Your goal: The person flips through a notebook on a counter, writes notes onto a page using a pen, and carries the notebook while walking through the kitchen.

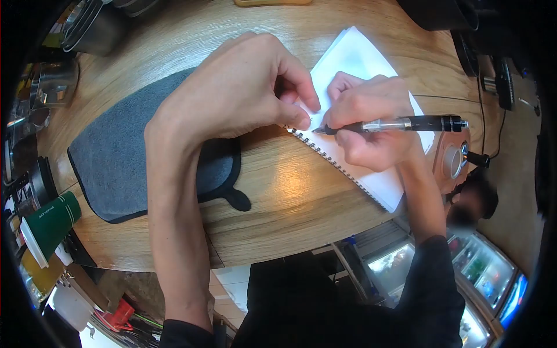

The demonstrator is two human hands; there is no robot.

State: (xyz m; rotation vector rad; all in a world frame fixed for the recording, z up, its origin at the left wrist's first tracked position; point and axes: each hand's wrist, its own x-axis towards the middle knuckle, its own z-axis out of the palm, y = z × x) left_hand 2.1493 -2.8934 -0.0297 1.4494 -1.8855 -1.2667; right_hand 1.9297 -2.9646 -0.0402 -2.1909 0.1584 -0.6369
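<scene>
A spiral-bound notebook [354,55] lies open at a slant on the wooden table, its white pages facing up. My right hand [374,116] is closed around a black pen with a clear barrel [394,124], and the pen's tip is at the page close to the spiral binding. My left hand [249,87] pinches the notebook's edge near the binding with thumb and fingers, just left of the pen tip. Small marks on the page are too tiny to read. Under my left forearm lies a dark grey cloth mat [122,145] with black trim.
A green paper cup [52,226] lies tilted at the table's left edge. Metal containers [96,29] stand at the back left. On the right, beyond the notebook, is a brown holder with a round metal fitting [452,159]. Lit display cases [481,267] are below right.
</scene>
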